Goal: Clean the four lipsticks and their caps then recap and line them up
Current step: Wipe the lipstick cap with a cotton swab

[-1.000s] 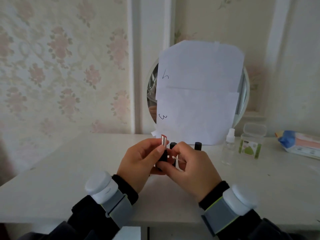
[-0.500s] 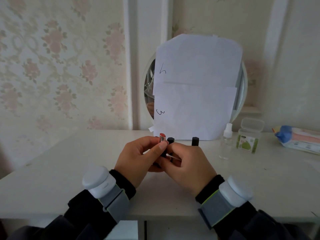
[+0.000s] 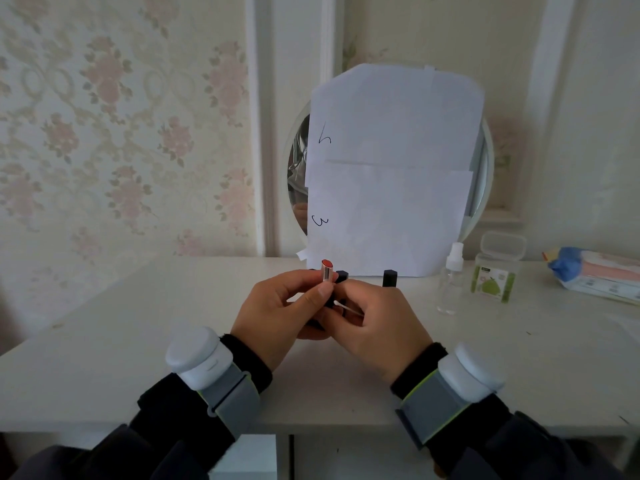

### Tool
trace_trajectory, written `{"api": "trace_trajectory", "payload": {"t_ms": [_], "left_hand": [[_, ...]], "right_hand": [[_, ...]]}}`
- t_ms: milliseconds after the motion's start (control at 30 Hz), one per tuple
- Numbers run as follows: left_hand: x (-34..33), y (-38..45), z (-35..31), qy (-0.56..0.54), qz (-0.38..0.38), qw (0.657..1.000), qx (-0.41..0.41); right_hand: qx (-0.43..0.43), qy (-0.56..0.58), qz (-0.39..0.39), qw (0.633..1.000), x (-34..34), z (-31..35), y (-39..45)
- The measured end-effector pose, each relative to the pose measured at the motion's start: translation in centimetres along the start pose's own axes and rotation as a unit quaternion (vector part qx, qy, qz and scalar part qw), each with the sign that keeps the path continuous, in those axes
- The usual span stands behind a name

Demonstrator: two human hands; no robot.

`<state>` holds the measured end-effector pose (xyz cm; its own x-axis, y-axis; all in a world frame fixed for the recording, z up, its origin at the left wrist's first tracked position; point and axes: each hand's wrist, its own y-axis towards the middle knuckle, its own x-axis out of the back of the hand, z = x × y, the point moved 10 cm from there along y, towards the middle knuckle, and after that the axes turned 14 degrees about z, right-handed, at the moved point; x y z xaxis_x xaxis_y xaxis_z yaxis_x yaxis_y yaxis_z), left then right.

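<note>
Item, nearest: two dark sleeves, each carrying a grey strap with a white puck-shaped wrist unit (image 3: 197,355), are reaching in over the front of the white tabletop (image 3: 104,327).

Item: the left hand (image 3: 273,313) is gripping an uncapped lipstick (image 3: 327,270), thumb and fingers curled round its lower barrel. The metallic sleeve and red bullet are standing upright above the thumb tip, lifted clear of the tabletop.

Item: the right hand (image 3: 377,327) is pinching a cotton swab (image 3: 346,308), its white tip lying just beside the lipstick's dark base and the left thumb.

Handling note: the lipstick is judged light, rigid and smooth in the barrel, so likely slippery. The red bullet is judged soft and easily smeared or snapped. Hold is best kept low on the barrel, as it is now, with the swab doing the only touching higher up.

Item, just beyond the hands: a black cap or tube (image 3: 342,275) is standing close behind the lipstick, and a second black piece (image 3: 389,278) is standing apart to its right. Which is cap and which is tube cannot be told.

Item, farther right: a clear spray bottle (image 3: 450,282), a lidded swab box with a green label (image 3: 495,271) and a wipes packet (image 3: 595,275).

Item, rearmost: a round mirror (image 3: 298,174) covered with white paper sheets (image 3: 391,168), leaning at the floral wall.
</note>
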<state>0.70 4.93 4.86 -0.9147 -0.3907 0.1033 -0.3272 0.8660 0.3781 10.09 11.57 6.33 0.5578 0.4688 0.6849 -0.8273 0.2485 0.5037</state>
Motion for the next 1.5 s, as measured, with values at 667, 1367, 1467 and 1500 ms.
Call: {"api": "trace_trajectory", "payload": {"t_ms": [667, 1367, 1467, 1500], "left_hand": [[0.8, -0.3, -0.8, 0.037, -0.037, 0.998, -0.016], [0.8, -0.3, -1.1, 0.046, -0.032, 0.998, -0.031], [0.8, -0.3, -1.1, 0.049, -0.031, 0.998, -0.031], [0.8, -0.3, -1.1, 0.05, -0.03, 0.998, -0.031]], "right_hand": [[0.051, -0.065, -0.097, 0.992, 2.6, 0.6, -0.7], [0.05, -0.065, -0.071, 0.994, 2.0, 0.5, -0.6], [0.055, -0.066, -0.076, 0.993, 2.1, 0.6, -0.6], [0.056, -0.066, -0.08, 0.993, 2.1, 0.6, -0.6]]}}
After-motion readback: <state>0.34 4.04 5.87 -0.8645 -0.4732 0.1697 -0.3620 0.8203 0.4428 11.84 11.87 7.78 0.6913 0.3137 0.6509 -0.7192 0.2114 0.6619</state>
